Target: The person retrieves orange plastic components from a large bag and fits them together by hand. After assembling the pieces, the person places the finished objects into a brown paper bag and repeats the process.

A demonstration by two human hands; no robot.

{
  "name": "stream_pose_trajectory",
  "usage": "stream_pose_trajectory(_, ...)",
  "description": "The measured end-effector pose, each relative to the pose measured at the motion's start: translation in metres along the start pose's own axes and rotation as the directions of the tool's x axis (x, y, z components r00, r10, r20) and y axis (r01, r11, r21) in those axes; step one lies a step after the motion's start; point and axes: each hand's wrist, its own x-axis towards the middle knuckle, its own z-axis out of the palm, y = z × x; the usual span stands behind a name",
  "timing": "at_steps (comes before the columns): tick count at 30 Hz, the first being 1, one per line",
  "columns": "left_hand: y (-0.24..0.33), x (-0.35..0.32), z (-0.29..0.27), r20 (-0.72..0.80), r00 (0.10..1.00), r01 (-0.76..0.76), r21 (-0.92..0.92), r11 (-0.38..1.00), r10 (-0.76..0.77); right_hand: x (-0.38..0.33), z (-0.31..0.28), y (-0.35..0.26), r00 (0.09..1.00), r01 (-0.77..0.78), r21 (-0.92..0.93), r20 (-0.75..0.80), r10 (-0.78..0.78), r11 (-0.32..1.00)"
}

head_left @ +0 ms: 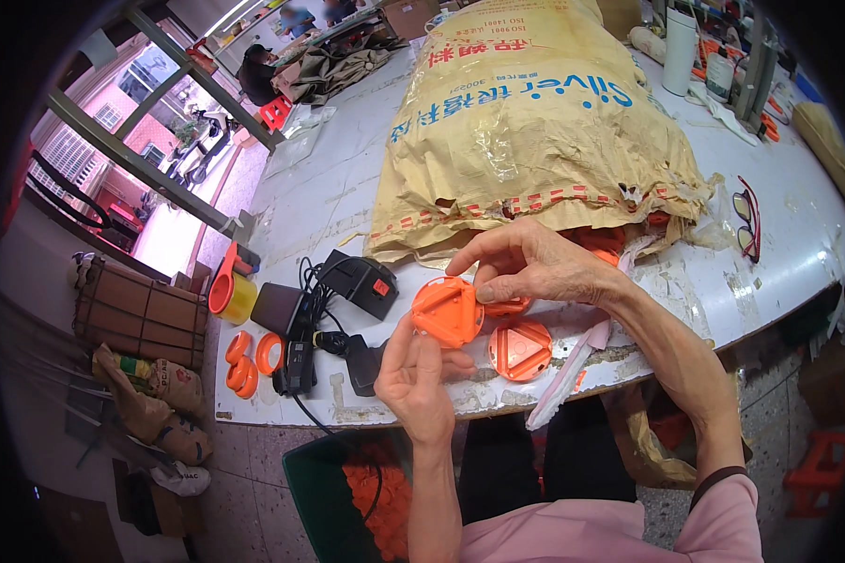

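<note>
Between my two hands, above the table's front edge, is an orange round plastic part with a raised triangle on its face. My left hand grips its lower edge between thumb and fingers. From the upper right, my right hand pinches its rim with thumb and forefinger. Just below my right hand, a similar orange disc lies on the table. Another orange piece shows partly under my right fingers. Behind my right hand, more orange parts show at the torn mouth of a large yellow sack.
Left of my hands are black boxes with cables and several orange rings. A yellow-and-orange tape-like roll stands behind them. Red-framed glasses lie at right. A green bin below holds orange parts. People sit far back.
</note>
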Motion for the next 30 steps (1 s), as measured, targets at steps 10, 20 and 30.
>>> stream_pose_trajectory(10, -0.003, -0.001, 0.0, 0.072, 0.997, -0.008, -0.015, 1.0, 0.009, 0.001, -0.004, 0.009, 1.0, -0.013, 0.021, 0.019, 0.012, 1.0)
stream_pose_trajectory(20, -0.002, -0.002, 0.001, 0.09, 0.996, -0.013, 0.033, 0.999, 0.01, 0.0, -0.001, 0.009, 1.0, -0.005, 0.017, -0.022, 0.005, 1.0)
stream_pose_trajectory(30, 0.0, -0.002, -0.002, 0.076, 0.997, 0.013, 0.014, 1.0, -0.014, 0.001, -0.005, 0.003, 0.997, -0.045, 0.071, 0.06, 0.041, 0.996)
